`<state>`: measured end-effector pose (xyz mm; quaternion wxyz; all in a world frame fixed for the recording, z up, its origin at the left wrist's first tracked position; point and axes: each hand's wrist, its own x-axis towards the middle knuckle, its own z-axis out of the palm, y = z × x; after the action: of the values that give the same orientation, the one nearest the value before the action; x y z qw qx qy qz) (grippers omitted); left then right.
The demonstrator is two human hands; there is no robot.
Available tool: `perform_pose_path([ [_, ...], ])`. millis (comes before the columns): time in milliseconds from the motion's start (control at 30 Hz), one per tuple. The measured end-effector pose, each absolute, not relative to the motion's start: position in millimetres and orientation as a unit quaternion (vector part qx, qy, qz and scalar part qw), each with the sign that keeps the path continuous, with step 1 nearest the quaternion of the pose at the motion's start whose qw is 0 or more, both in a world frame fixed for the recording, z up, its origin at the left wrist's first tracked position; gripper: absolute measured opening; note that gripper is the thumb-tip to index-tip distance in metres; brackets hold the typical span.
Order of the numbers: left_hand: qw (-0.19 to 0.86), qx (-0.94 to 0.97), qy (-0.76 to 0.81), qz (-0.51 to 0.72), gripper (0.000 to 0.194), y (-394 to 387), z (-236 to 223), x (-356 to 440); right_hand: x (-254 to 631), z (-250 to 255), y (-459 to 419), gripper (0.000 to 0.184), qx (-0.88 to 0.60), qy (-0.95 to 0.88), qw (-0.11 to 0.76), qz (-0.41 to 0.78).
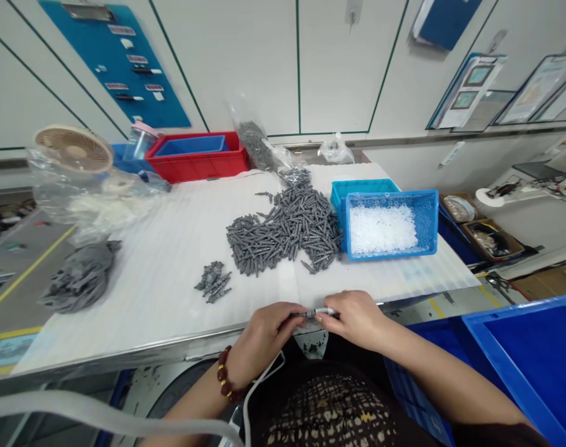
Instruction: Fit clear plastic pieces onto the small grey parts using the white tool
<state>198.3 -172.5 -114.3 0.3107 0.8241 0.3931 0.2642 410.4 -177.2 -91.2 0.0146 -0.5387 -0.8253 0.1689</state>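
Observation:
Both my hands meet at the table's near edge. My left hand (pixel 264 332) pinches the grey end of a small rod-shaped part (pixel 316 312), and my right hand (pixel 355 316) pinches its whitish end. A large heap of grey rod parts (pixel 287 230) lies in the middle of the white foam sheet (pixel 171 261). A small cluster of the same grey parts (pixel 213 282) sits nearer to my left hand. A blue bin (pixel 432 220) with small white pieces (pixel 380 226) stands to the right of the heap.
A red bin (pixel 197 164) with a blue tray inside stands at the back. A fan (pixel 73 148) and clear plastic bags sit at the left, a grey bundle (pixel 80 276) below them. A large blue crate (pixel 529 354) is at my right.

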Motion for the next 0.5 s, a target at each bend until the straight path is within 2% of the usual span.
perform_pose_path([
  [267,0.019,0.809,0.531,0.252,0.025,-139.4,-132.8,100.2,420.4,-103.8,-164.2,0.02,-0.532,-0.819,0.032,0.213],
  [500,-0.066,0.828,0.546,0.113,0.026,-83.6,-129.6,86.4,416.4,-105.5,-157.9,0.026,-0.521,-0.814,0.048,0.252],
])
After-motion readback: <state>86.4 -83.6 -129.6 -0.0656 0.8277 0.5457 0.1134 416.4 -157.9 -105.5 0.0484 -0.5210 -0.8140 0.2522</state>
